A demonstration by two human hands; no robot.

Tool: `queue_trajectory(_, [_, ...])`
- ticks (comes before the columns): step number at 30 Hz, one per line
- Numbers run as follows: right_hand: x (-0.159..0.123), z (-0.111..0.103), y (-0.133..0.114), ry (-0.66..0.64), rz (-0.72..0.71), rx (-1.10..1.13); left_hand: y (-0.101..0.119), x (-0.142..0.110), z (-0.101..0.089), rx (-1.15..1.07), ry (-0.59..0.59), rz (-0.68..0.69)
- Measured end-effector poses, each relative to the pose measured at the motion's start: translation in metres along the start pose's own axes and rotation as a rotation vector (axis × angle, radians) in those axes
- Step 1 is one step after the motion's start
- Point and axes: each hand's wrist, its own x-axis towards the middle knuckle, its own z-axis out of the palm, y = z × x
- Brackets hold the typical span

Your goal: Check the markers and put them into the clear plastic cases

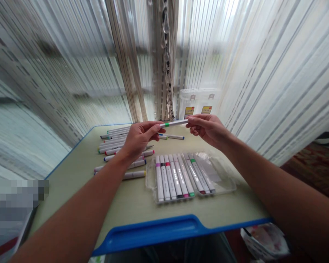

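I have both hands in view, up over the table [77, 197], sharing one white marker [178, 123] with a green band. Left hand [144, 137]: thumb and finger pinched on the green-band end, other fingers curled. Right hand [208, 128]: thumb and fingertips pinched on the other end, remaining fingers folded under. Marker is nearly level, right end a bit higher, held beyond the clear plastic case [223, 179], which lies open with a row of markers [172, 179] in it. Loose markers [135, 175] lie on the table around and beyond the left hand; that hand and forearm cover parts of several, so I can't count them. Both tips of the held marker are under fingers; can't tell whether it's capped. Forearms run out of frame. Print on the cased markers is blurred, labels on the two clear boxes [188, 99] at the back too small to read. Pixelated patch [16, 204] at left, unreadable.
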Motion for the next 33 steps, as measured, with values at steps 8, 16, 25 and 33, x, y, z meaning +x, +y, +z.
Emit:
queue_trajectory(8, [-0.005,0.006,-0.002,-0.038,-0.015,-0.025,-0.002,0.001,-0.001,0.030,0.015,-0.017])
queue_trajectory(16, [-0.008,0.007,0.003,-0.123,-0.027,-0.085,-0.005,0.000,0.001,0.092,-0.023,0.009])
queue_trajectory(25, [-0.012,0.011,0.008,-0.212,-0.111,-0.356,-0.003,-0.007,0.010,0.275,-0.129,0.043])
queue_trajectory(33, [-0.020,0.023,0.002,-0.215,-0.155,-0.513,-0.003,-0.011,0.020,0.304,-0.178,0.036])
